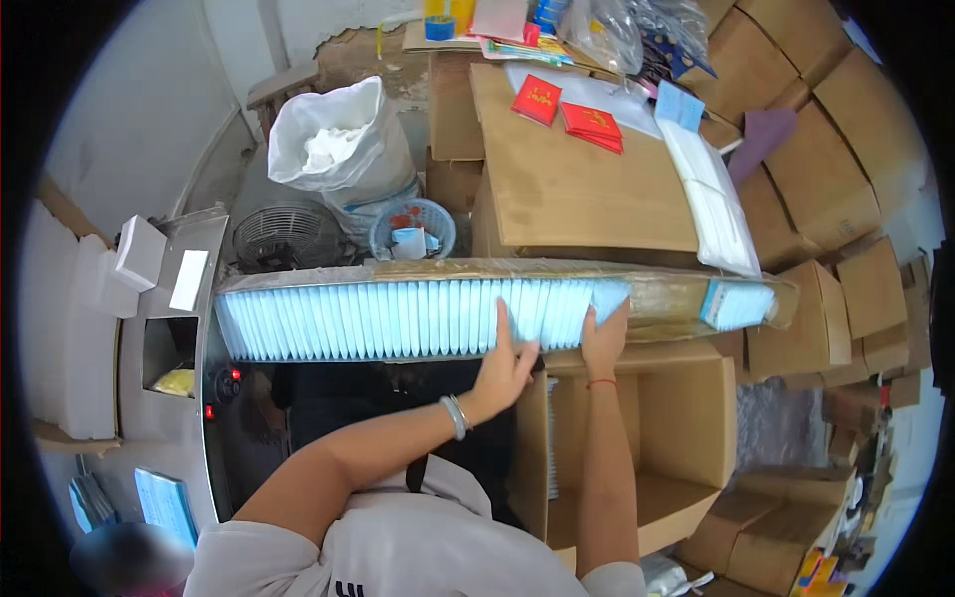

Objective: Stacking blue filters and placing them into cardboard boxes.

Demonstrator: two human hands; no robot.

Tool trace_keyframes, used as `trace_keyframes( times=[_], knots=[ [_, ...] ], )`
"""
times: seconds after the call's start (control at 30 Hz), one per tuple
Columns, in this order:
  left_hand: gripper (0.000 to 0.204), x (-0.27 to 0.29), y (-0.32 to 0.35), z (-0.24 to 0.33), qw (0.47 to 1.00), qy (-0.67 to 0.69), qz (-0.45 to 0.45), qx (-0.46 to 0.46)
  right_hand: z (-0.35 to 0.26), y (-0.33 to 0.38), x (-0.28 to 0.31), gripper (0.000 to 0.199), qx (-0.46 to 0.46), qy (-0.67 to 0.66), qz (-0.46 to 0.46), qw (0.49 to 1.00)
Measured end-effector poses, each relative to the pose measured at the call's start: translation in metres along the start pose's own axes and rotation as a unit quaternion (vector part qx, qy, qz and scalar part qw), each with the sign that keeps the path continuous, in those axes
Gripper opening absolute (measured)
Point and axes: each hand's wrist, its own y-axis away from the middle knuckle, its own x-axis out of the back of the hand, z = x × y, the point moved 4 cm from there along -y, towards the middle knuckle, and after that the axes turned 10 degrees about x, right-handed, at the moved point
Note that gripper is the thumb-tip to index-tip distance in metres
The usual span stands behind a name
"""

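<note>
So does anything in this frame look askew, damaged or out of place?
One thing stands out: in the long tray of upright pale-blue packets, the row stops short at the right, leaving a bare gap before a few stray packets. The left hand and right hand both touch the row's end. Nothing looks spilled.

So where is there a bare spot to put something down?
The big cardboard sheet is mostly bare below the red packets, left of the white packet stack. The open carton beneath both hands has room too. The long tray is packed with pale blue packets except at its right end.
</note>
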Motion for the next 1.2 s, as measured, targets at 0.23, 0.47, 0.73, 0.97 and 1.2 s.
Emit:
trace_keyframes(
  times=[0.23, 0.47, 0.73, 0.97, 1.2],
  knots=[
    [0.07, 0.052, 0.016, 0.02, 0.791, -0.517, 0.211, -0.25, 0.006, 0.003, 0.005, 0.077, -0.019, 0.05, -0.015, 0.998],
    [0.088, 0.089, 0.062, -0.017, 0.995, -0.052, 0.023, -0.083, 0.015, -0.001, -0.008, 0.077, 0.034, 0.049, -0.021, 0.998],
    [0.088, 0.114, 0.017, 0.004, 0.903, -0.384, 0.189, -0.039, 0.025, -0.036, 0.014, 0.103, -0.075, -0.116, -0.069, 0.988],
    [0.105, 0.137, 0.002, -0.013, 0.974, -0.084, 0.201, 0.066, -0.008, -0.031, 0.001, 0.126, -0.036, -0.107, -0.14, 0.984],
    [0.118, 0.084, -0.026, -0.003, 0.937, -0.22, 0.251, -0.107, -0.04, -0.02, 0.01, 0.113, -0.157, -0.09, -0.068, 0.981]
  ],
)
